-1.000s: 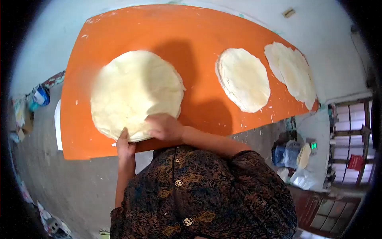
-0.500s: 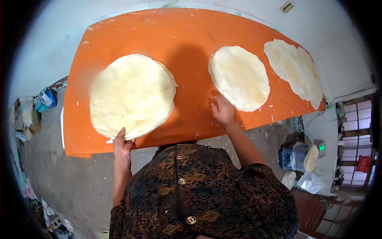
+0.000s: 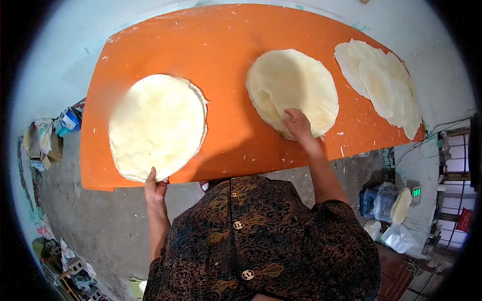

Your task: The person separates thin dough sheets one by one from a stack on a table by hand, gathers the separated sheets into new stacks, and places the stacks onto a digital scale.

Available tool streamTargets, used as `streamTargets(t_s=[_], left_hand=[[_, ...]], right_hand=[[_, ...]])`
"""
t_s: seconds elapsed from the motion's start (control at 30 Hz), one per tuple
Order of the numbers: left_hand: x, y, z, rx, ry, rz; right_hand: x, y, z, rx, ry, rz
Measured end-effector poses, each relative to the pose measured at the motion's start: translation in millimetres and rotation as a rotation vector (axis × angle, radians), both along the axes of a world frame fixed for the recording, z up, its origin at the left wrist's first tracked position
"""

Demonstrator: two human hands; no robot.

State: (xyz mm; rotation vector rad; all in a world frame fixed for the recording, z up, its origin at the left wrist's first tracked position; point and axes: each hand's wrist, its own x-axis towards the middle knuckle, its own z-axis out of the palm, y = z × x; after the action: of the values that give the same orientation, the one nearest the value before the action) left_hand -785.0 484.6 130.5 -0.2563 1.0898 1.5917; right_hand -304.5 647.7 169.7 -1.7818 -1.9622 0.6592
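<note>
My left hand (image 3: 156, 186) pinches the near edge of a stack of round, pale flat sheets (image 3: 156, 125) at the left of the orange table. At the middle right lies a second round stack (image 3: 316, 90). My right hand (image 3: 298, 123) is closed at the near left part of that stack, where the top sheet is creased and partly lifted at its left side. A third group of pale sheets (image 3: 376, 80), irregular and overlapping, lies at the table's right end.
The orange table (image 3: 226, 60) runs along a pale wall. To the right stand plastic bags (image 3: 399, 238), a round pale stack (image 3: 401, 206) and a green-lit display (image 3: 416, 192). Boxes and bags (image 3: 52, 145) lie on the floor at the left.
My right hand has moved right from the left stack to the middle stack and closed on its top sheet, which is now creased. My left hand has stayed at the left stack's near edge.
</note>
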Motion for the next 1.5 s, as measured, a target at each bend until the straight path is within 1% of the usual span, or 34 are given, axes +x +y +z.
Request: streamTargets(t_s=[0.1,0.2,0.3,0.37,0.4,0.5,0.57,0.6,0.7,0.8,0.93,1.03,1.1,1.13,1.17,1.23,1.33,1.43,1.5], left_hand=[[0,0,-4,-0.002,0.039,0.015],[2,1,-1,-0.01,0.053,0.025],[6,1,4,-0.011,0.067,0.028],[16,4,19,-0.026,0.063,0.054],[13,3,17,-0.013,0.063,0.036],[10,1,10,-0.002,0.08,0.014],[15,4,15,-0.03,0.126,0.045],[12,2,14,-0.013,0.123,-0.015],[11,3,12,-0.044,0.076,0.017],[19,5,25,-0.058,0.103,0.027],[17,4,21,-0.04,0.101,-0.008],[16,4,26,-0.023,0.066,-0.002],[22,6,33,-0.042,0.035,0.036],[18,4,27,-0.022,0.015,0.012],[12,2,16,-0.003,-0.003,-0.012],[7,-1,12,0.02,-0.014,-0.036],[11,0,14,0.024,-0.027,-0.016],[12,1,23,-0.001,-0.014,-0.04],[9,0,21,0.02,-0.041,-0.066]], right_hand=[[-5,2,0,0.067,-0.147,-0.067],[-14,2,-24,0.561,-0.319,0.004],[-37,0,-5,0.627,-0.391,-0.025],[-25,16,-22,0.449,-0.204,0.026],[-18,25,-26,0.359,-0.113,0.05],[3,40,0,-0.072,0.198,-0.153],[18,44,-9,-0.041,0.538,-0.143],[21,46,-7,-0.025,0.709,-0.133],[25,47,5,0.053,0.489,-0.162],[5,40,25,0.152,0.164,-0.138],[-26,21,8,0.231,-0.143,0.108],[-42,13,12,0.283,-0.323,0.103],[-44,15,10,0.289,-0.362,0.104],[-42,16,10,0.29,-0.384,0.105],[-39,19,12,0.175,-0.344,0.089],[-38,24,24,-0.053,-0.258,0.052],[-35,24,27,-0.059,-0.081,0.029],[-51,21,17,0.205,-0.296,-0.06],[-54,26,22,0.095,-0.276,-0.147]])
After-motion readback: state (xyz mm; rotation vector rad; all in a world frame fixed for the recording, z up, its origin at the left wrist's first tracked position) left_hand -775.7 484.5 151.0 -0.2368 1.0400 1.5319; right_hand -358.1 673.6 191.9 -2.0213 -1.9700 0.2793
